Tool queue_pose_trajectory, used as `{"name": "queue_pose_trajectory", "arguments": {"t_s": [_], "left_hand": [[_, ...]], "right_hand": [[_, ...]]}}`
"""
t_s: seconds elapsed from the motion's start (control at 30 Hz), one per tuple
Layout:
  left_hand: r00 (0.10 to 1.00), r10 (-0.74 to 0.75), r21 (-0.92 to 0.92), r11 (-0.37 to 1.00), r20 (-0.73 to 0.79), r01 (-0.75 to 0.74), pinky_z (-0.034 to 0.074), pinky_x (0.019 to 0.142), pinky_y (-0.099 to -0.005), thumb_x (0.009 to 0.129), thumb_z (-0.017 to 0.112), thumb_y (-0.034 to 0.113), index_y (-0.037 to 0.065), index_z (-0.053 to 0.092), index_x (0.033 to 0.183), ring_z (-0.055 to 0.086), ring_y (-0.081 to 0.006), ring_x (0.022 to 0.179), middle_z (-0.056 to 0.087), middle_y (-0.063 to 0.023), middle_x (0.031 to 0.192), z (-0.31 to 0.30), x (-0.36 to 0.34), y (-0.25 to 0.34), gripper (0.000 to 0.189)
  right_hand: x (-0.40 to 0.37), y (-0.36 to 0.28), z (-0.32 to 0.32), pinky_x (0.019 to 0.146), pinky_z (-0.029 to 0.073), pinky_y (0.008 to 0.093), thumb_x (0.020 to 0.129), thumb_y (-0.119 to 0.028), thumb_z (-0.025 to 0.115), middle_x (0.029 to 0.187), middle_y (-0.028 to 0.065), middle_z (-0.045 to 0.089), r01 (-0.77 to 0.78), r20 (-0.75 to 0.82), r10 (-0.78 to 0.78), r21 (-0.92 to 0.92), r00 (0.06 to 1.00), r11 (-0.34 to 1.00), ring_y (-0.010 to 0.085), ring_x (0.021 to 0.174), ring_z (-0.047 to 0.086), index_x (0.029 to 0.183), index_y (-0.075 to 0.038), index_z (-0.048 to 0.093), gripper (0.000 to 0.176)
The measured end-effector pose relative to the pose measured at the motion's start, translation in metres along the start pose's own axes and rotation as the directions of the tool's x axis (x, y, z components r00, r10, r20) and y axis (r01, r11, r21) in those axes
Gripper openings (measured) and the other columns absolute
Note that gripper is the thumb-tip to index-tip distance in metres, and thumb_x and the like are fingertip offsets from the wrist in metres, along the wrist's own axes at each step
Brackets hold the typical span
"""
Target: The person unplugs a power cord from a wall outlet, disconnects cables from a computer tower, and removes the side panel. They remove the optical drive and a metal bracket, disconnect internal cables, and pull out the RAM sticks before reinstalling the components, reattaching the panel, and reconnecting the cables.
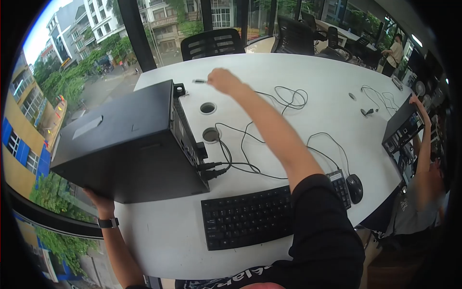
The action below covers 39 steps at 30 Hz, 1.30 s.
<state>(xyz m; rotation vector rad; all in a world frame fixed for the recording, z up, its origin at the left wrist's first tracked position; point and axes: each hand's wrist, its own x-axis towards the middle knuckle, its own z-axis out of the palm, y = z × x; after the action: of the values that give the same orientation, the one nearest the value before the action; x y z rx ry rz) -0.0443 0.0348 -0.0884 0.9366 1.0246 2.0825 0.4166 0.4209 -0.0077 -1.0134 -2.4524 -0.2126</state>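
Fingers of your right hand [225, 81] are curled together, pinching a small plug [200, 81] whose bare tip points left; which fingers do the gripping, you can't tell from here. Its cord seems to be the thin one [294, 98] looping on the table [346, 139] beyond your forearm. As for your left hand [102, 203], it is against the lower near corner of the tower [120, 149], with most of its fingers hidden by the case, so whether they are spread or pressed together can't be told.

The tower is at the left end of the table, its rear panel [185, 132] turned to the right, toward your cords. Two thick black connectors [211, 169] are already in low on that panel. The plug is near the upper far corner of the case, apart from it.

By the look of it, you are at the cabling step: one hand steadies the case, the other presents the plug. What comes next likely calls for finding the matching port, turning the tip square to it, and pressing straight in while your left hand braces the tower.
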Motion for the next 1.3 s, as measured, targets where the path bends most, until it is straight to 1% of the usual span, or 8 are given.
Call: {"name": "queue_pose_trajectory", "arguments": {"t_s": [0.27,0.4,0.6,0.83,0.93,1.17,1.23,1.3], "left_hand": [[1.000,-0.026,-0.056,0.998,-0.005,0.026,0.032,0.122,-0.0490,0.098,0.035,0.077,0.014,0.027,0.162,0.037,-0.0305,0.147,0.037,-0.0082,0.161,-0.005,-0.001,0.001,0.090],[0.998,-0.023,-0.051,0.998,-0.061,0.019,0.030,0.122,-0.0501,0.099,0.033,0.077,0.015,0.025,0.162,0.036,-0.0315,0.148,0.034,-0.0084,0.163,0.002,0.000,0.001,0.089],[0.994,-0.028,-0.017,1.000,-0.105,0.026,0.034,0.120,-0.0478,0.099,0.040,0.074,0.012,0.026,0.161,0.041,-0.0306,0.144,0.039,-0.0101,0.159,0.000,0.000,0.000,0.089],[0.998,-0.007,0.018,1.000,0.060,0.006,0.035,0.119,-0.0471,0.098,0.044,0.074,0.012,0.028,0.160,0.043,-0.0299,0.143,0.041,-0.0094,0.158,-0.003,0.005,0.002,0.090],[0.998,-0.013,0.018,1.000,0.067,0.012,0.034,0.120,-0.0470,0.097,0.044,0.074,0.011,0.029,0.160,0.042,-0.0297,0.144,0.040,-0.0093,0.159,0.002,0.003,0.002,0.090],[0.999,-0.033,0.001,0.999,-0.015,0.033,0.033,0.120,-0.0478,0.100,0.041,0.071,0.011,0.028,0.160,0.039,-0.0303,0.146,0.038,-0.0093,0.161,-0.028,0.015,-0.012,0.085],[0.999,-0.032,-0.034,0.999,-0.016,0.032,0.033,0.121,-0.0479,0.101,0.041,0.070,0.012,0.028,0.161,0.038,-0.0304,0.146,0.037,-0.0091,0.161,-0.030,0.018,-0.013,0.085],[0.996,-0.017,-0.055,0.998,-0.086,0.012,0.032,0.121,-0.0486,0.102,0.039,0.069,0.013,0.025,0.162,0.036,-0.0309,0.148,0.033,-0.0087,0.164,-0.013,0.011,-0.005,0.084]], "right_hand": [[-0.008,-0.065,0.025,0.091,0.055,0.0444,0.092,-0.028,0.070,0.101,0.0158,0.073,0.132,0.260,-0.169,0.153,0.951,0.979,0.0361,0.098,0.069,0.098,-0.005,0.077,0.025],[-0.019,-0.076,-0.021,0.091,0.054,0.0433,0.093,-0.023,0.071,0.110,0.0160,0.073,0.199,-0.009,-0.211,0.369,0.978,0.908,0.0348,0.101,0.070,0.114,-0.007,0.074,0.026],[-0.096,-0.138,-0.178,0.067,0.052,0.0335,0.098,-0.031,0.069,0.086,0.0078,0.076,-0.120,0.395,-0.129,0.547,0.909,0.828,0.0163,0.072,0.066,0.106,-0.005,0.077,0.029],[-0.156,-0.182,-0.189,0.071,0.054,0.0391,0.096,-0.044,0.066,0.085,0.0116,0.072,0.091,0.355,-0.318,0.530,0.879,0.843,0.0291,0.077,0.069,0.093,-0.006,0.076,0.039],[-0.159,-0.169,-0.199,0.064,0.052,0.0354,0.092,-0.021,0.074,0.086,0.0113,0.072,0.375,0.180,-0.455,0.350,0.872,0.858,0.0279,0.073,0.068,0.097,-0.001,0.075,0.020],[-0.256,-0.083,-0.248,0.063,0.044,0.0308,0.091,-0.011,0.074,0.074,0.0021,0.057,0.003,-0.202,0.052,0.262,0.978,0.965,0.0167,0.069,0.056,0.097,0.000,0.075,0.013],[-0.294,-0.070,-0.241,0.060,0.040,0.0240,0.093,-0.008,0.072,0.077,-0.0027,0.055,-0.363,-0.232,0.534,0.516,0.813,0.776,0.0080,0.068,0.051,0.099,0.000,0.072,0.009],[-0.330,-0.054,-0.242,0.060,0.038,0.0218,0.092,-0.007,0.071,0.079,-0.0030,0.056,-0.442,-0.092,0.650,0.662,0.754,0.606,0.0061,0.068,0.050,0.100,-0.002,0.069,0.009]]}}
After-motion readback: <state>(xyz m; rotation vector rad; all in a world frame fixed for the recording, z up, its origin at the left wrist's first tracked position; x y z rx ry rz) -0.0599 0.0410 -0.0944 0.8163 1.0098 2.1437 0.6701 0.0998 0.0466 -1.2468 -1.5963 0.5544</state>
